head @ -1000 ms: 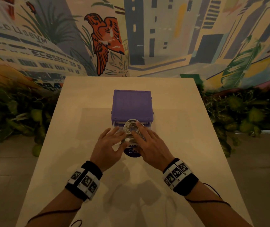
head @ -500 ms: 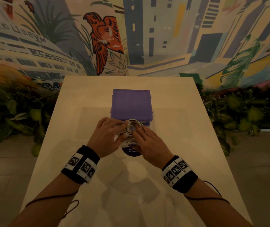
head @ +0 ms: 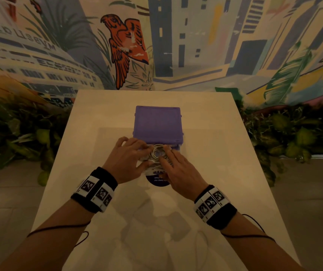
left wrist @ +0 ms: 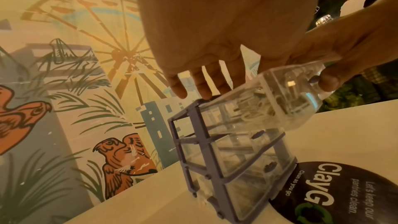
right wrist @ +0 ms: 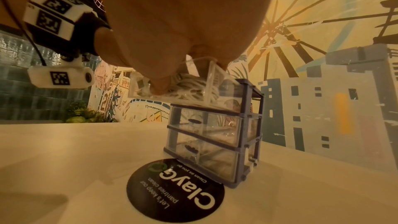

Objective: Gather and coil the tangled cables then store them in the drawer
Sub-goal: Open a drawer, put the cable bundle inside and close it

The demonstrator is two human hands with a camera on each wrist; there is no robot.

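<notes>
A pale bench (head: 98,192) stands against a painted mural (head: 196,45), with plants (head: 10,133) on both sides. The unit (head: 157,122) has its top drawer (left wrist: 280,91) jutting out toward the person, and the coiled cables (head: 157,153) lie flat inside. The left hand (head: 126,159), released with straight fingers, touches the unit's top. The right hand (head: 180,173) rests loose fingers on the coil.

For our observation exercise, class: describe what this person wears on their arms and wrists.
Forearms are bare, no sleeves. A black left wristband and right wristband each carry white blocks printed with black square codes. A thin black cable runs along each forearm.
</notes>
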